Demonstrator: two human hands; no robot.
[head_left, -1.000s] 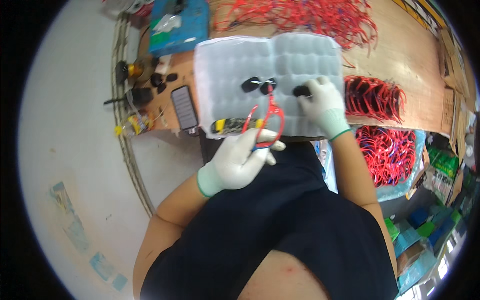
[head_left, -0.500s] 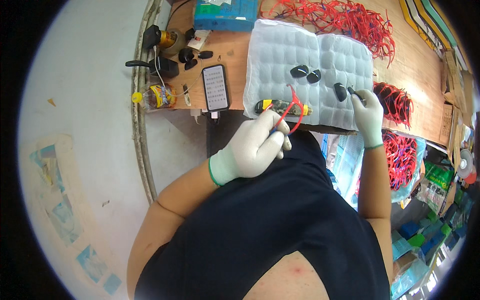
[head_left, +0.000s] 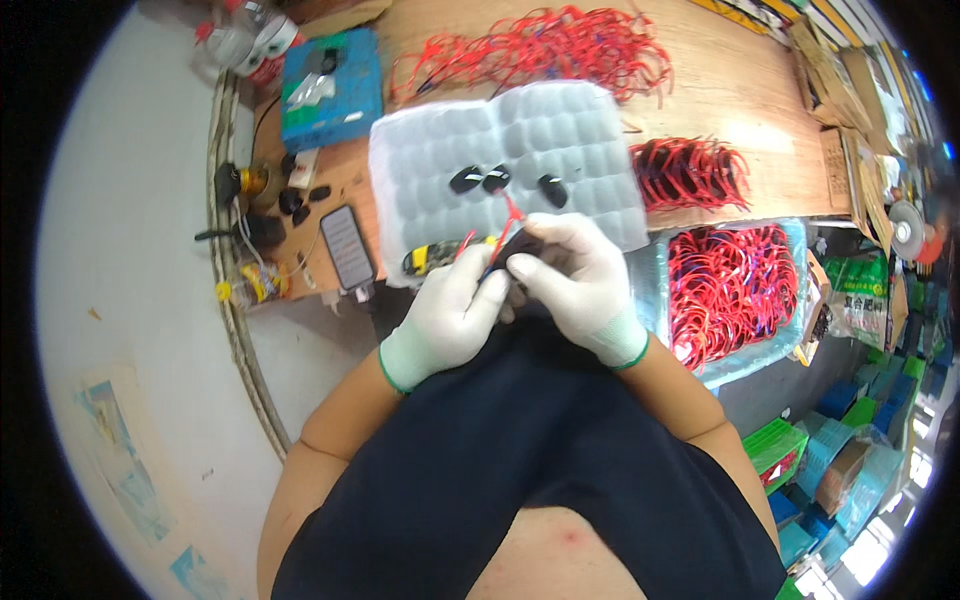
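Observation:
My left hand (head_left: 446, 312), in a white glove with a green cuff, is closed on a red glasses frame (head_left: 513, 213). Between the fingertips of my right hand (head_left: 585, 285), gloved the same way, is a dark lens (head_left: 519, 244), held up against the frame. Fingers hide most of where lens and frame meet. Beyond them, on a pale quilted pad (head_left: 590, 115), lie a pair of loose black lenses (head_left: 466, 180) and a single lens (head_left: 553, 190). By the pad's near left edge rests a yellow and camouflage-patterned handle-like object (head_left: 428, 258), partly behind my left hand.
Tangled red frames (head_left: 560, 50) spread along the back of the table. To the right stands a row of frames with dark lenses (head_left: 690, 174), above a plastic-lined bin (head_left: 720, 375) full of red frames. A phone (head_left: 347, 247) and a blue box (head_left: 335, 95) are on the left.
My right hand has come from the pad's right side to meet my left, bringing a dark lens to the red frame. The view has shifted to the right.

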